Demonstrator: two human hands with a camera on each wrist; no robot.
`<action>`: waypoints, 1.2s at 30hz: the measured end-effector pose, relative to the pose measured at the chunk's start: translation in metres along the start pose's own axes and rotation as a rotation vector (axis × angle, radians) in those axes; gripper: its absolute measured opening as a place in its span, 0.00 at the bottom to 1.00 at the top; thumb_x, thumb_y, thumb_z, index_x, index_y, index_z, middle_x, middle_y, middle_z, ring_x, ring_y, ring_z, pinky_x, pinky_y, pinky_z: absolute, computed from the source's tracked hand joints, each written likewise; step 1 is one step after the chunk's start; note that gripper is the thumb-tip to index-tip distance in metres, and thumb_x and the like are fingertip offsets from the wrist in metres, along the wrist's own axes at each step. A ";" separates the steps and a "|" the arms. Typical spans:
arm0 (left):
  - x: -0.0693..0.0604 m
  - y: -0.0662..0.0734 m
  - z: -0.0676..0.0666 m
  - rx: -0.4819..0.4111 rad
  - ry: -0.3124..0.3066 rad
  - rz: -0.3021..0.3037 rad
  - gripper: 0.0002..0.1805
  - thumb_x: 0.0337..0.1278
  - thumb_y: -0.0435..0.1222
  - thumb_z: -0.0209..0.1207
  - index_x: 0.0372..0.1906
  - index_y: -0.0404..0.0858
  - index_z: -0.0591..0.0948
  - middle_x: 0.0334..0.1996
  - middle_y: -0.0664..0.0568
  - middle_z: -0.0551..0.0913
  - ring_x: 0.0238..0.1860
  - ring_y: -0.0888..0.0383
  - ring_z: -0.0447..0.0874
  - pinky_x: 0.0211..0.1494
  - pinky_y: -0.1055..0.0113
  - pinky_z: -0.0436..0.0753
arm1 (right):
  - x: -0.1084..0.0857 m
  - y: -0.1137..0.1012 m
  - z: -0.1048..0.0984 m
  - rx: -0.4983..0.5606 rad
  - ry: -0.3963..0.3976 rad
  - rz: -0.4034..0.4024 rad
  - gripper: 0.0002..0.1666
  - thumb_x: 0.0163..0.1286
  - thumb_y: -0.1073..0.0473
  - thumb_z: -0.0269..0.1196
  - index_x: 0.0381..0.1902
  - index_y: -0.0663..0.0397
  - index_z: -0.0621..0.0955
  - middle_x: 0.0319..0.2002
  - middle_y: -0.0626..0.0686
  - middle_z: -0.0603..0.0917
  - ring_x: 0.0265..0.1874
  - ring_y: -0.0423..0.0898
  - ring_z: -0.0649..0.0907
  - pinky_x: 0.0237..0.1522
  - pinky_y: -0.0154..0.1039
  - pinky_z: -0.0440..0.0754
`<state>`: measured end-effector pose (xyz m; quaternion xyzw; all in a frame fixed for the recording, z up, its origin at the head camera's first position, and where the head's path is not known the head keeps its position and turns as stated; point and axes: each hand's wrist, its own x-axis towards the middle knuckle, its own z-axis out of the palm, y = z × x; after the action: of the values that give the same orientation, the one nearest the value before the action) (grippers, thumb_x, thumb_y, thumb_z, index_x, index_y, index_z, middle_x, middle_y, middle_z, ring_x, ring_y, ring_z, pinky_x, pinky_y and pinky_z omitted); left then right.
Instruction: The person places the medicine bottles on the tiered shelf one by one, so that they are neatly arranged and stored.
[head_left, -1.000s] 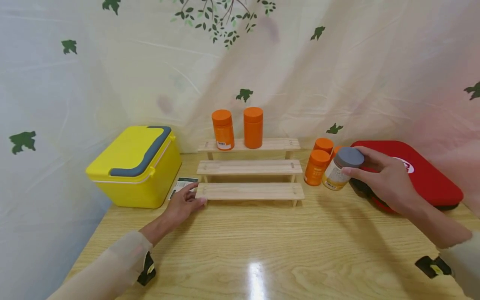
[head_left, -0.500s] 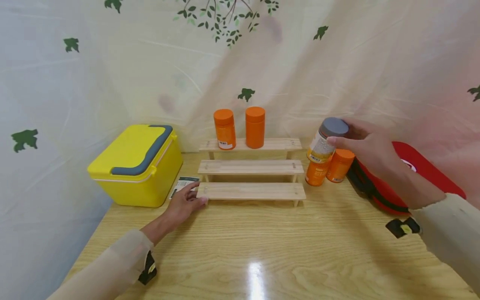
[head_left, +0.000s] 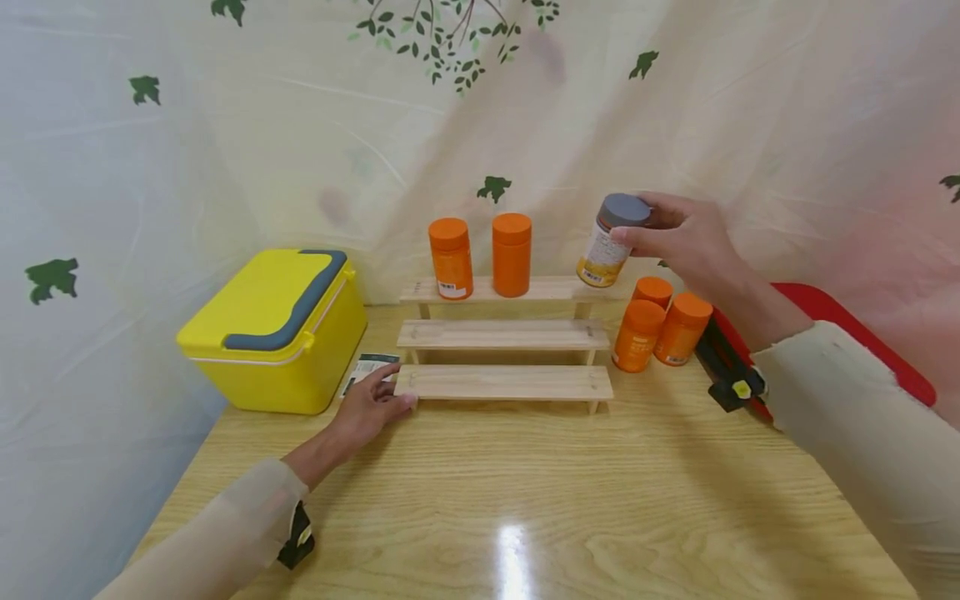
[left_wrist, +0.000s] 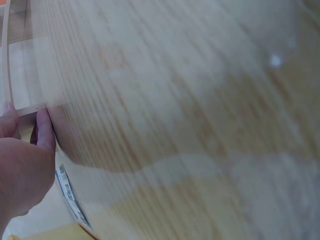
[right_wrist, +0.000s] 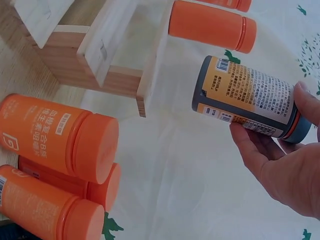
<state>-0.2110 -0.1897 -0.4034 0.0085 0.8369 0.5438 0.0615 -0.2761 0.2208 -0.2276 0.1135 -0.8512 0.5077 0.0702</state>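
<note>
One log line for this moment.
right hand: holds grey-capped cylindrical jar, tilted, aloft | left hand: grips three-tier wooden rack | two orange cylindrical jars: on top step

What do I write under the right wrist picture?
Right hand holding a gray-capped jar near a wooden rack and orange jars.

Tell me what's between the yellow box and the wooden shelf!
In the head view, a printed card and the left hand; that hand grips the near end of the three-tier wooden shelf.
</note>
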 end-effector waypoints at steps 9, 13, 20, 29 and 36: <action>0.000 0.002 0.001 0.041 0.011 -0.004 0.35 0.63 0.33 0.60 0.72 0.37 0.61 0.52 0.37 0.80 0.44 0.54 0.82 0.51 0.64 0.82 | 0.021 0.003 0.017 0.048 -0.034 -0.041 0.33 0.63 0.51 0.67 0.65 0.52 0.74 0.56 0.55 0.77 0.50 0.49 0.77 0.47 0.35 0.81; 0.000 0.002 0.001 0.046 0.016 0.000 0.35 0.63 0.32 0.60 0.72 0.37 0.61 0.52 0.37 0.81 0.44 0.54 0.82 0.50 0.64 0.82 | 0.026 0.003 0.025 0.019 -0.052 -0.035 0.32 0.64 0.50 0.67 0.64 0.52 0.74 0.56 0.54 0.76 0.50 0.49 0.76 0.49 0.37 0.81; 0.000 0.001 0.001 0.053 0.013 0.006 0.34 0.63 0.33 0.59 0.72 0.37 0.61 0.53 0.37 0.80 0.47 0.52 0.82 0.53 0.62 0.81 | 0.033 0.006 0.037 0.015 -0.090 -0.033 0.31 0.64 0.51 0.66 0.63 0.53 0.74 0.56 0.55 0.77 0.50 0.50 0.75 0.53 0.45 0.79; 0.001 0.000 0.001 0.044 0.020 -0.006 0.34 0.62 0.33 0.60 0.72 0.38 0.62 0.54 0.37 0.80 0.47 0.52 0.82 0.52 0.62 0.81 | 0.038 0.011 0.044 0.002 -0.105 0.003 0.34 0.65 0.52 0.66 0.67 0.53 0.72 0.57 0.58 0.76 0.53 0.52 0.75 0.56 0.50 0.77; 0.002 0.000 0.001 0.047 0.022 -0.006 0.35 0.62 0.33 0.60 0.72 0.38 0.62 0.53 0.38 0.80 0.46 0.53 0.82 0.52 0.63 0.81 | 0.038 0.011 0.045 0.005 -0.119 0.020 0.37 0.65 0.52 0.66 0.69 0.54 0.69 0.59 0.60 0.74 0.54 0.55 0.75 0.56 0.51 0.76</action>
<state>-0.2127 -0.1887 -0.4038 0.0015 0.8502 0.5238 0.0537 -0.3158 0.1819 -0.2491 0.1352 -0.8536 0.5029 0.0140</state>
